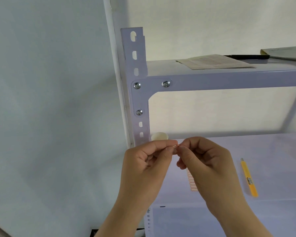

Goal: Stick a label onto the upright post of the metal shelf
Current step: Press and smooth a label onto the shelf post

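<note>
The pale grey metal shelf's upright post [138, 100], slotted and bolted, rises at the centre left. Just in front of its lower part, my left hand [149, 161] and my right hand [207, 161] meet fingertip to fingertip. Both pinch a small reddish label [176, 146] between thumb and forefinger. The label is mostly hidden by the fingers. A strip of red-printed labels [192, 183] lies on the middle shelf board [272, 151], partly under my right hand.
A yellow utility knife [249, 178] lies on the board to the right. A round cream disc [159, 136] sits by the post. Papers [214, 62] and a black pen [246, 56] rest on the top shelf. A white wall [50, 100] is to the left.
</note>
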